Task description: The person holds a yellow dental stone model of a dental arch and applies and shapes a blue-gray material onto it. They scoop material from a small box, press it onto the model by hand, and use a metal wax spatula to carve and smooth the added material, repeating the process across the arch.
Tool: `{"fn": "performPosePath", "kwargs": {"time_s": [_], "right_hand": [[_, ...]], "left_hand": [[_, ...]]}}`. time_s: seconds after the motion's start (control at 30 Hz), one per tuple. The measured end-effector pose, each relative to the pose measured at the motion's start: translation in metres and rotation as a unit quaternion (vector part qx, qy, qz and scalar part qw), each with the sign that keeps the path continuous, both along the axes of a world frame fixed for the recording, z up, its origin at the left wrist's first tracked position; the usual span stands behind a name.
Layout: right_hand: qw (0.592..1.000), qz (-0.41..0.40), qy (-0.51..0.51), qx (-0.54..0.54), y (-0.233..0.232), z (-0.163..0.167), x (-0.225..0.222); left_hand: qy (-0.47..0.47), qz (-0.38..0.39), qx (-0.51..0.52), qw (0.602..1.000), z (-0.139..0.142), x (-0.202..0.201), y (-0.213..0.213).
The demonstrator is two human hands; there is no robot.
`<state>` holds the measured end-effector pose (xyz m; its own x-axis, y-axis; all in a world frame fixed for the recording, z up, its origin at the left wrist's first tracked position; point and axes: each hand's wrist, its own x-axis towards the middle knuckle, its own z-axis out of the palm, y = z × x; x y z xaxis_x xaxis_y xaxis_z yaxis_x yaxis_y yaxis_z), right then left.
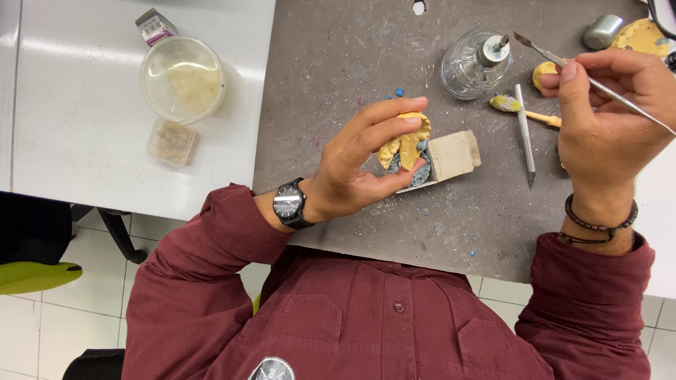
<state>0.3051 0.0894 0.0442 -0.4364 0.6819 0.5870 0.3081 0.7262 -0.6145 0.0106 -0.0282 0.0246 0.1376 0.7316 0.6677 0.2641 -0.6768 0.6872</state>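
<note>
Between the left hand's (355, 165) curled fingers (394, 112) sits a yellow plaster dental cast (407, 143), pinched above a small open cardboard box (454, 156). The right hand's (609, 105) fingers close around a thin metal carving instrument (556, 58), raised over the grey scratched tabletop (338, 49). Near it stand a glass spirit burner (475, 63), a yellow-bristled brush (524, 109) and a slim metal knife (524, 137).

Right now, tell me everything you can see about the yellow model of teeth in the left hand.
The yellow tooth model looks like cast plaster, matte and pale yellow, with a bumpy arch of teeth. The left hand pinches it between the fingers above and the thumb below, lifted over the grey work mat. A blue-grey ridged piece sits against its lower side. Just behind it lies a small open cardboard box. Its far side is hidden by the fingers.
</note>
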Motion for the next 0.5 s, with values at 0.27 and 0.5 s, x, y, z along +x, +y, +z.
{"fn": "performPosePath", "kwargs": {"time_s": [0.27,0.5], "right_hand": [[1.000,-0.001,-0.007,0.000,-0.0011,0.0025,-0.0026],[1.000,0.000,-0.005,0.004,-0.0018,0.0003,-0.0012]], "left_hand": [[0.006,0.006,0.000,1.000,0.0003,-0.0003,-0.0003],[0.000,0.005,0.000,1.000,0.0002,0.0004,-0.0008]]}}
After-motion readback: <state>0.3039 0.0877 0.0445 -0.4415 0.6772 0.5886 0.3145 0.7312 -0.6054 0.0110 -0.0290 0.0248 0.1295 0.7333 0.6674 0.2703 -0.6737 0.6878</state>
